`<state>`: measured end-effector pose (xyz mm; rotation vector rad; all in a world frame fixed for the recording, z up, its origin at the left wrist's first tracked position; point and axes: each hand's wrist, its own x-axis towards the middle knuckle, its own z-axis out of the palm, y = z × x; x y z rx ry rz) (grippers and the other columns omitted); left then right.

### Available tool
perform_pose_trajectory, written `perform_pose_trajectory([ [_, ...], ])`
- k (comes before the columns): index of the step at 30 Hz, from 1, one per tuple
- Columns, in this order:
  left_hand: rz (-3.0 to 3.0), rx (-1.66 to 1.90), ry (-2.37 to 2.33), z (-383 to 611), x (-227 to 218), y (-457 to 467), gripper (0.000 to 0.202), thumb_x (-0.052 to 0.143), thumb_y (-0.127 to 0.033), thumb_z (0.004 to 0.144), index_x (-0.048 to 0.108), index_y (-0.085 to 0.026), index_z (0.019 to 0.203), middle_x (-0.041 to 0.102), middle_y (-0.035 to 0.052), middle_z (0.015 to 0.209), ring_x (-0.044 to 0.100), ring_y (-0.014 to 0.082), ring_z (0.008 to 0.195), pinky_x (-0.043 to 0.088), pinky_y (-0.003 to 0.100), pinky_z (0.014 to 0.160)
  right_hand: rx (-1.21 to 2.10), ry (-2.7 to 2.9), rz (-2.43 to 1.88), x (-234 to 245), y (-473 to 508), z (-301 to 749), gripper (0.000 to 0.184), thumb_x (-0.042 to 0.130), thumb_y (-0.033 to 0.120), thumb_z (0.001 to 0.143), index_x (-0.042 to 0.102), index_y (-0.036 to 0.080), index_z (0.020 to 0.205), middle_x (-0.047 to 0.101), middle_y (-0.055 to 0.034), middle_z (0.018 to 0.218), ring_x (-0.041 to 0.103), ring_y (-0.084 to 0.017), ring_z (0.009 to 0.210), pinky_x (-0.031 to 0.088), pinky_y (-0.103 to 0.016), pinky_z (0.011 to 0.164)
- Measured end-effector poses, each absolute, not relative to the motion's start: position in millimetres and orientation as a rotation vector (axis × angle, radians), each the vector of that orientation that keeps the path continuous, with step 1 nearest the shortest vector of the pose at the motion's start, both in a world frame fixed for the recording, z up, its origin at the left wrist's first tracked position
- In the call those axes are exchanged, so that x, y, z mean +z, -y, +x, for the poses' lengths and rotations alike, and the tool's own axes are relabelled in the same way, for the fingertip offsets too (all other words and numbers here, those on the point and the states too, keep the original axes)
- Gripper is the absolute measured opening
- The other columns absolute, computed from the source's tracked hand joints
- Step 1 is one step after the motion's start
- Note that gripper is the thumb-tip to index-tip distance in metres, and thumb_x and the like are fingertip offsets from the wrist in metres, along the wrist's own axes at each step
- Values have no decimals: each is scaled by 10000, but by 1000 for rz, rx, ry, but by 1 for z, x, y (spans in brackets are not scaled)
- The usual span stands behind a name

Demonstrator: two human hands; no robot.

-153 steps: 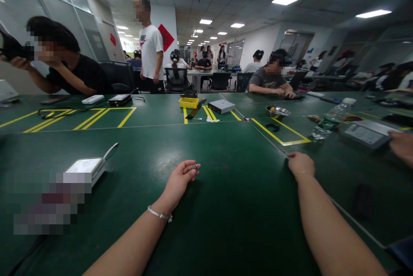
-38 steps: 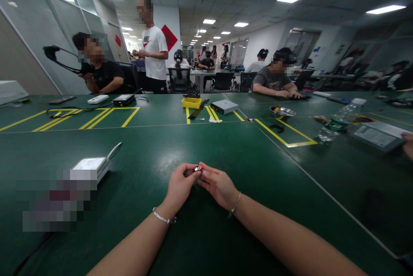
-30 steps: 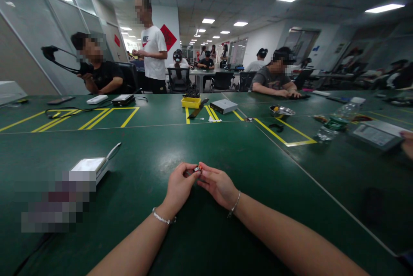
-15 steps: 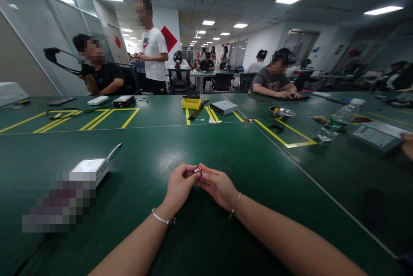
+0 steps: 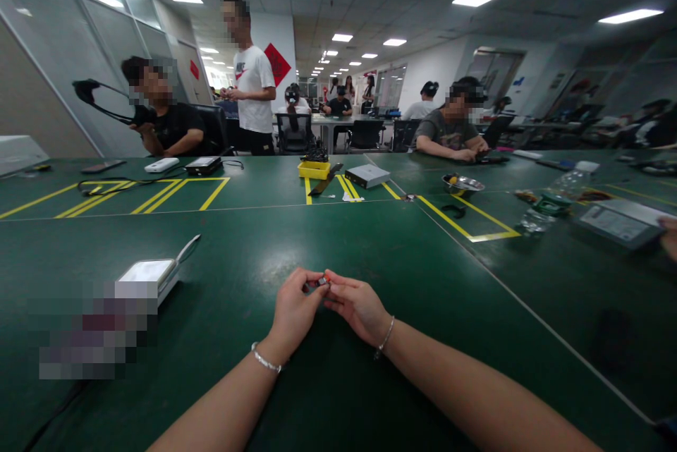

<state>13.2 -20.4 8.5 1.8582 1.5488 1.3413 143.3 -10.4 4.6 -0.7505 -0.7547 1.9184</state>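
Note:
Between my fingertips, just above the green table (image 5: pixel 222 261), is a small red and dark object (image 5: pixel 321 282) with a pale patch; its kind is too small to make out. My left hand (image 5: pixel 297 305) pinches it from the left with thumb and fingers. From the right, my right hand (image 5: pixel 360 302) closes thumb and index finger on its other end, the remaining fingers curled below. The two hands meet at the fingertips and cover most of the object.
A phone-like device (image 5: pixel 145 276) with a cable lies at left. Further back are a yellow tray (image 5: pixel 314 170), a grey box (image 5: pixel 367 175), a metal bowl (image 5: pixel 463 185) and a plastic bottle (image 5: pixel 558 198). People sit across the table; another person's hand shows at the right edge.
The small object has turned slightly between my fingers, showing a different side. Both hands stay in nearly the same place. The person across at right has shifted their hands a little.

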Motion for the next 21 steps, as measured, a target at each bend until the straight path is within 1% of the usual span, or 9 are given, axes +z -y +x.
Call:
perform_pose_trajectory([
  [3, 1920, 1328, -1558, 14, 10, 21, 93, 544, -255, 687, 560, -182, 744, 529, -5, 686, 493, 124, 646, 397, 247, 597, 1903, 772, -773, 7, 10, 145, 315, 650, 196, 587, 611, 134, 894, 611, -79, 905, 548, -142, 795, 409, -306, 732],
  [6, 2025, 1298, -1551, 15, 11, 23, 62, 531, -233, 701, 542, -181, 734, 522, -4, 696, 489, 126, 664, 398, 251, 609, 1781, 842, -843, 10, 8, 146, 276, 660, 248, 581, 628, 117, 822, 620, -77, 843, 547, -142, 794, 403, -301, 747],
  [10, 2196, 1242, -1521, 16, 11, 24, 50, 529, -163, 695, 532, -184, 740, 517, -4, 718, 493, 131, 709, 400, 261, 644, 1589, 957, -1019, 10, 7, 147, 266, 674, 275, 547, 631, 112, 753, 623, -61, 736, 557, -143, 720, 412, -300, 711],
  [13, 2297, 1191, -1547, 16, 11, 25, 56, 520, -155, 703, 534, -187, 746, 514, 1, 718, 490, 139, 720, 403, 268, 645, 1502, 1025, -1090, 9, 8, 146, 261, 668, 287, 544, 625, 115, 736, 621, -55, 708, 557, -139, 675, 420, -293, 669],
  [16, 2346, 1147, -1602, 17, 12, 26, 35, 509, -170, 713, 527, -187, 739, 508, 5, 712, 487, 146, 721, 408, 275, 645, 1501, 1032, -1112, 7, 12, 145, 261, 653, 302, 558, 620, 122, 744, 623, -55, 730, 555, -131, 676, 420, -276, 651],
  [19, 2349, 1102, -1621, 18, 13, 27, 22, 501, -169, 716, 511, -188, 719, 505, 4, 715, 485, 148, 724, 411, 281, 648, 1579, 1067, -1088, 8, 11, 146, 247, 650, 287, 557, 605, 129, 742, 626, -50, 737, 555, -122, 670, 415, -261, 638],
  [21, 2350, 1081, -1564, 19, 13, 27, 89, 522, -171, 700, 508, -194, 785, 520, 8, 775, 488, 155, 767, 415, 293, 685, 1571, 1142, -1104, 12, 3, 153, 235, 650, 274, 549, 597, 130, 728, 625, -46, 713, 552, -119, 646, 412, -256, 622],
])
